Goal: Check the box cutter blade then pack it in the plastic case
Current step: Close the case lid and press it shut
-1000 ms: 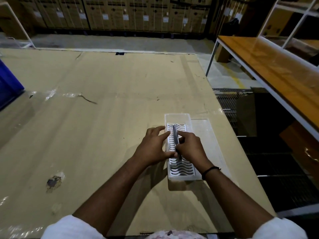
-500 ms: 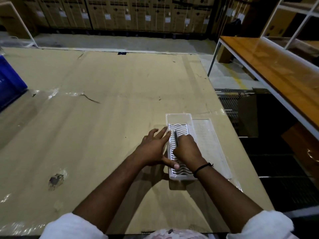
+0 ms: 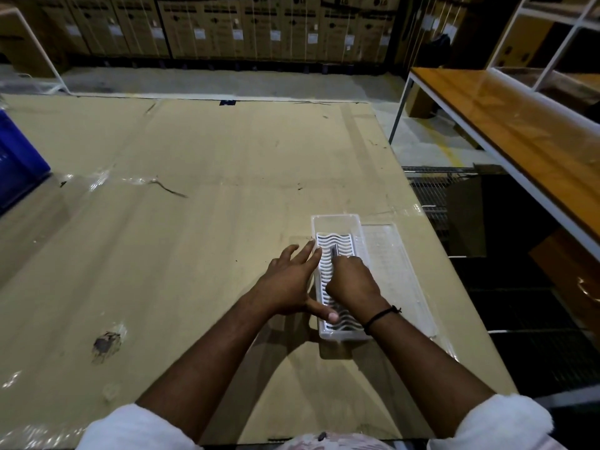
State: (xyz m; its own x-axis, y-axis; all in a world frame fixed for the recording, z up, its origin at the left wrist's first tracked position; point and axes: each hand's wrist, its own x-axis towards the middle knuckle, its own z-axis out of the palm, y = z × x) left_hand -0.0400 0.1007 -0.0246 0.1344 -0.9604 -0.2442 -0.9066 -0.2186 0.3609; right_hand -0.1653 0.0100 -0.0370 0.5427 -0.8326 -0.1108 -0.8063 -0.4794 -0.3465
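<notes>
A clear plastic case [image 3: 336, 221] with a white wavy insert lies on the cardboard-covered table. My right hand [image 3: 352, 282] is over the insert, fingers curled on the dark box cutter blade [image 3: 333, 251]; only the blade's far tip shows past my fingers. My left hand [image 3: 290, 280] rests flat beside the case's left wall, fingers spread, with its thumb lying across the near part of the insert. The case's clear lid [image 3: 396, 267] lies flat just right of the case.
The table edge [image 3: 431, 254] runs close to the right of the lid, with a dark gap and wire shelving beyond. A blue crate [image 3: 16, 157] sits at the far left. An orange-topped bench [image 3: 519, 131] stands to the right. Stacked cartons line the back wall.
My right hand lowered the blade toward the insert, so less of it shows. My left hand let go of the blade and flattened beside the case with fingers spread.
</notes>
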